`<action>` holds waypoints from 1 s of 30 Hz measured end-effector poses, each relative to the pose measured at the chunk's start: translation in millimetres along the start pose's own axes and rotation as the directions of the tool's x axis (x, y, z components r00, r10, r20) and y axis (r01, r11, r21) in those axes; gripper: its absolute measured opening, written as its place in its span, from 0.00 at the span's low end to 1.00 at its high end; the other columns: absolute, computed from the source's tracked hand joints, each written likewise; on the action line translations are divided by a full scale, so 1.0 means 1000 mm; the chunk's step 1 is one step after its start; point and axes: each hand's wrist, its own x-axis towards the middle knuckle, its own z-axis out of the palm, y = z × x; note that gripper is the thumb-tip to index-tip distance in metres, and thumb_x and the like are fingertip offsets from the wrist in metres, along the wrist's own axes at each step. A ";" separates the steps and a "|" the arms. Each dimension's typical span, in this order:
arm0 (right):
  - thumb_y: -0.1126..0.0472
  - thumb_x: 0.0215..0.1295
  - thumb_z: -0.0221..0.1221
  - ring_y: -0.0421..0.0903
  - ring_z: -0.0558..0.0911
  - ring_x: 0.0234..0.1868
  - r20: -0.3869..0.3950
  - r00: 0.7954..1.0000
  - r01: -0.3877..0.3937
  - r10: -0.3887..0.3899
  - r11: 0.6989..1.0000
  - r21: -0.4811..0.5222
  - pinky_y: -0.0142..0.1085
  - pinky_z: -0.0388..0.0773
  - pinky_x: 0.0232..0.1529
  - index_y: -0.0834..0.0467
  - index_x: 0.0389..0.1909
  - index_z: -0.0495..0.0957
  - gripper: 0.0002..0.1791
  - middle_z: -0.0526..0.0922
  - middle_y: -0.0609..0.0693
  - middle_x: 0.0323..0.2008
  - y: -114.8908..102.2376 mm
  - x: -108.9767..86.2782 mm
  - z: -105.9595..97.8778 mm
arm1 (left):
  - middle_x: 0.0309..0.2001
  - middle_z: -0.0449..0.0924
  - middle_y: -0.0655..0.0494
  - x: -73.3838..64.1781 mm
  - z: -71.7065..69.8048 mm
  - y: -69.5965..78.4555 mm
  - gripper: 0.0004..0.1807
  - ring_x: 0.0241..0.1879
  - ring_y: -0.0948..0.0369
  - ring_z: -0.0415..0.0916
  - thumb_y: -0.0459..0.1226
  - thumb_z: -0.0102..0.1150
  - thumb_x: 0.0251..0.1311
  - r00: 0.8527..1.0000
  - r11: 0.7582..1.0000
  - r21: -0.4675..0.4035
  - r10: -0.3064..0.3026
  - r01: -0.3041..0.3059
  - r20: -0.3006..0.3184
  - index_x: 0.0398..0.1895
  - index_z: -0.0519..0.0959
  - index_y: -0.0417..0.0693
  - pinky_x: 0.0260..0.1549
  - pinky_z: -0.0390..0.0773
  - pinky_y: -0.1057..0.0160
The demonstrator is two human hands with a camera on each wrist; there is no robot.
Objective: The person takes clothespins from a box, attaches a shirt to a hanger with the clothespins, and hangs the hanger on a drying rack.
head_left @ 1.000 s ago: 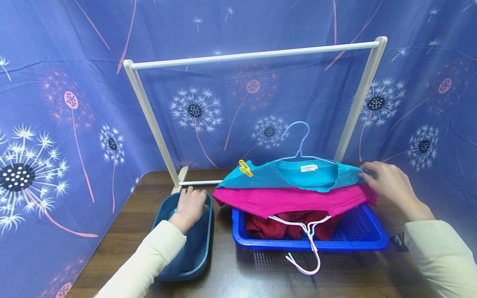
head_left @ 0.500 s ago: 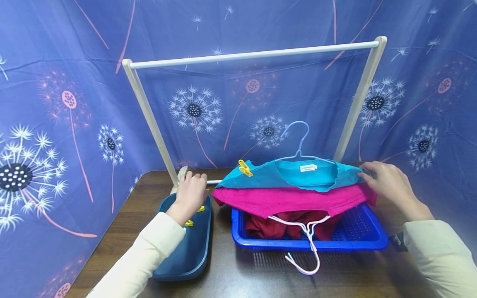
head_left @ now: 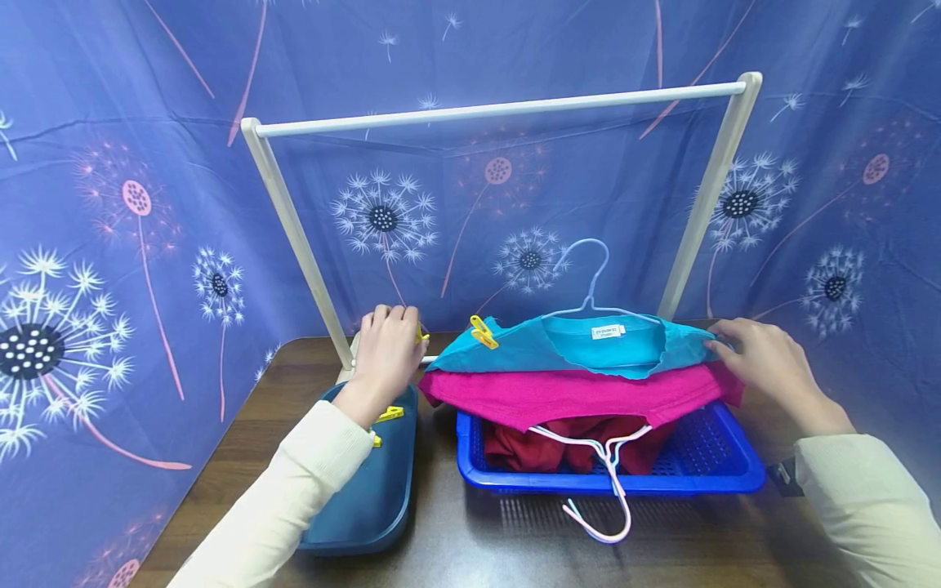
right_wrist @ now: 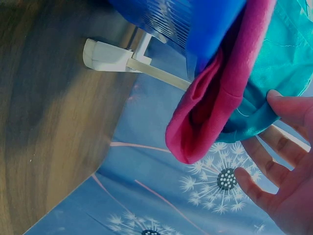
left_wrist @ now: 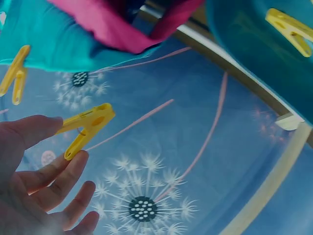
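My left hand pinches a yellow clothespin between thumb and fingers, above the far end of the dark blue tub. My right hand pinches the right shoulder edge of a turquoise shirt. That shirt is on a light blue hanger whose hook points up. A second yellow clothespin clips the shirt's left shoulder. Under the turquoise shirt lies a magenta shirt on a pinkish-white hanger, its hook toward me. In the right wrist view, thumb and fingers sit on either side of the turquoise cloth.
A blue plastic basket with dark red cloth stands beneath the shirts. Yellow clothespins lie in the tub. Behind them rises a rack with a white bar and wooden posts, on a brown wooden table.
My left hand has risen out of the tub and moved right, toward the turquoise shirt, with a yellow clothespin in its fingers. The right hand holds its place.
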 end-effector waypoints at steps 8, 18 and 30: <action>0.63 0.53 0.61 0.63 0.79 0.32 -0.002 1.000 -0.009 0.009 1.000 -0.003 0.55 0.69 0.28 0.60 0.34 0.80 0.07 0.82 0.63 0.31 0.000 0.000 0.000 | 0.34 0.77 0.48 0.015 -0.013 0.014 0.14 0.45 0.48 0.70 0.42 0.60 0.54 0.994 0.998 -0.057 0.019 -0.025 -0.108 0.36 0.73 0.43 0.47 0.66 0.51; 0.62 0.54 0.61 0.62 0.79 0.32 0.000 1.000 -0.012 0.012 1.000 0.000 0.55 0.69 0.28 0.60 0.34 0.80 0.07 0.82 0.62 0.31 0.000 0.001 0.000 | 0.37 0.77 0.50 0.027 -0.025 0.036 0.16 0.47 0.50 0.69 0.42 0.61 0.54 0.981 0.993 -0.097 0.055 -0.074 -0.187 0.42 0.74 0.43 0.47 0.66 0.53; 0.61 0.55 0.61 0.61 0.79 0.32 0.007 1.000 -0.025 0.025 1.000 0.006 0.54 0.69 0.26 0.59 0.35 0.80 0.08 0.83 0.62 0.32 -0.001 0.001 0.001 | 0.38 0.77 0.54 0.036 -0.029 0.078 0.15 0.46 0.54 0.70 0.43 0.62 0.52 0.958 0.979 -0.098 0.151 -0.179 -0.243 0.41 0.74 0.46 0.47 0.67 0.56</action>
